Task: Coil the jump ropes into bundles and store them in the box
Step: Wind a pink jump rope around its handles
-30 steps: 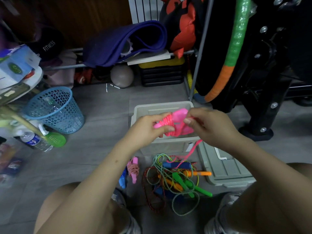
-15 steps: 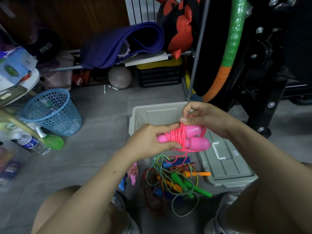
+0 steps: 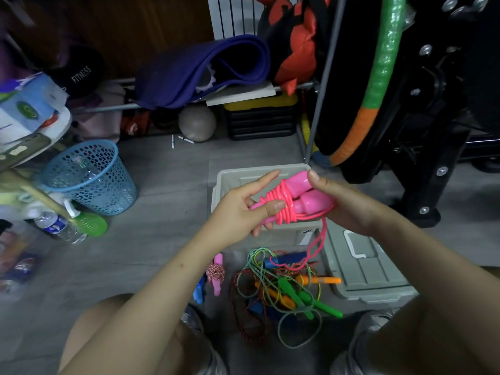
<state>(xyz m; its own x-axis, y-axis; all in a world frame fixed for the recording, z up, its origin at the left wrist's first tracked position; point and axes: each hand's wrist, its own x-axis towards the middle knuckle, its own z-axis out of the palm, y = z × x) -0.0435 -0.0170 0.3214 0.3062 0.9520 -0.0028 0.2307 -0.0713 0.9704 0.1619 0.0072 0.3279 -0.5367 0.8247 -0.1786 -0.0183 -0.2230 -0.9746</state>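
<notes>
A pink jump rope, its cord wound round both pink handles, is held above the open grey box. My left hand grips the narrow ends of the handles, thumb pressed on the coils. My right hand holds the thick handle ends and the cord, whose loose tail hangs down to the floor. Below lies a tangled pile of jump ropes with green, orange and blue handles. A coiled red-and-white rope with pink handles lies left of the pile.
The grey box lid lies on the floor right of the box. A blue mesh basket and a water bottle stand at left. A rack with a purple mat is behind; black gym equipment is at right.
The pink bundle has risen and tilted, handles now pointing up-right. My right hand moved from above the bundle to its right side, carrying the cord round.
</notes>
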